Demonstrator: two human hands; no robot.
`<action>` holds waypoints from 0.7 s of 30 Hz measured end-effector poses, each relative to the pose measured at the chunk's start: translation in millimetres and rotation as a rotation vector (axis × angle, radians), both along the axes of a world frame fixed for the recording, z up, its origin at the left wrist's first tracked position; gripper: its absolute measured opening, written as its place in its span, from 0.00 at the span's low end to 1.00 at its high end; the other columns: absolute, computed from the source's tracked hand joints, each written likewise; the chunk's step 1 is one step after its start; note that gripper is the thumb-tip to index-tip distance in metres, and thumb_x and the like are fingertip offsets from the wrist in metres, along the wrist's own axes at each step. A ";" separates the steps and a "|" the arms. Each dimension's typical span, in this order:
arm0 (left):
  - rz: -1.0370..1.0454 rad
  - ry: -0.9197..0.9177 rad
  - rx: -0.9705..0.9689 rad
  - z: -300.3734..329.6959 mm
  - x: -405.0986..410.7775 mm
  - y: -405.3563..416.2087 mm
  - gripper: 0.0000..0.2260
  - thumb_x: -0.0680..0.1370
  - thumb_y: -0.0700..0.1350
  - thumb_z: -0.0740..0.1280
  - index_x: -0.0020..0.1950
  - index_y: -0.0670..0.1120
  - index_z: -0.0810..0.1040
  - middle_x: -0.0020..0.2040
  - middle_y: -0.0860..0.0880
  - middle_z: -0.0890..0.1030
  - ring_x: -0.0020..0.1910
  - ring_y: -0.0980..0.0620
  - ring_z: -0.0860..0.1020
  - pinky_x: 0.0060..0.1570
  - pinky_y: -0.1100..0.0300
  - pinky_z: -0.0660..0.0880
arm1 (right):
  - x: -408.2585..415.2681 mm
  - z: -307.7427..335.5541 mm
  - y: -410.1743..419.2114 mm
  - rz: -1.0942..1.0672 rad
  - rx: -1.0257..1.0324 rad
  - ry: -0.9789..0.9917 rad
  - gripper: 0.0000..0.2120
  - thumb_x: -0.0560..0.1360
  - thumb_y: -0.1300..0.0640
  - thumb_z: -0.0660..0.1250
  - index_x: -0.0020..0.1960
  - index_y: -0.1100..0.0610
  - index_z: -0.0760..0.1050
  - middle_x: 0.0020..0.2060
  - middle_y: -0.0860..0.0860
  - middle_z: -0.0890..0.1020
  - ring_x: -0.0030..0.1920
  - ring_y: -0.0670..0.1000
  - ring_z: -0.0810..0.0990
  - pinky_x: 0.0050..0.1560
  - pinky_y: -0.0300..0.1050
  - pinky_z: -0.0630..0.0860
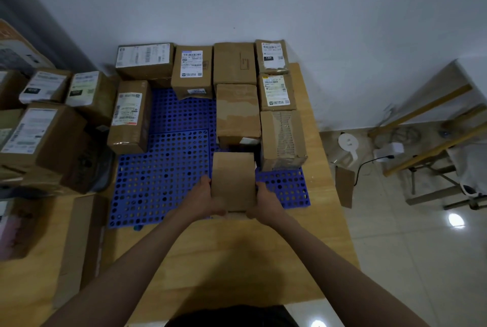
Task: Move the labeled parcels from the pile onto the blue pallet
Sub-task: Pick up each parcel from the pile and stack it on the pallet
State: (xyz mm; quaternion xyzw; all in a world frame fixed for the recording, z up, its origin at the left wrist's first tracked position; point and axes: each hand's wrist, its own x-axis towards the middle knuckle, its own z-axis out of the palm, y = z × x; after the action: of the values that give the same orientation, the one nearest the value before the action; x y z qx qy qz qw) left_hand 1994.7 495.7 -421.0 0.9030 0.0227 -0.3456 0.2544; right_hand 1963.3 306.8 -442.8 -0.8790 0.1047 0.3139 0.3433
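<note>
Wooden tabletop (237,252) against a pale wall carries the blue pallet (163,176). Over the pallet's near edge, a plain brown parcel (233,181) is clasped from both sides, left hand (203,198) and right hand (267,201) curled round it. Labeled parcels (192,68) line the pallet's far side; the pile (44,126) sits left of it

Both hands are on a plain cardboard box (233,180), left hand (201,198) and right hand (267,201) gripping its sides over the blue pallet (163,176). Labeled parcels (191,69) already line the pallet's back and right side, and the pile (44,126) sits off left on the wooden table (237,255).
</note>
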 end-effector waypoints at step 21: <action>-0.571 -0.012 0.112 11.4 -17.3 -99.0 0.35 0.70 0.47 0.75 0.72 0.48 0.61 0.62 0.49 0.64 0.60 0.45 0.70 0.54 0.49 0.75 | -86.3 22.0 -69.3 -0.528 0.252 0.172 0.31 0.72 0.62 0.73 0.66 0.61 0.58 0.56 0.61 0.75 0.46 0.54 0.79 0.39 0.47 0.80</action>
State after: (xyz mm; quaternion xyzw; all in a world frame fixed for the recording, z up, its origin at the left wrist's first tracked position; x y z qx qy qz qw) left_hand 1977.4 396.7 -409.6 0.8876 -0.2147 -0.3959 0.0966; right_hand 1877.0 237.6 -420.7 -0.7419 0.3185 0.2976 0.5095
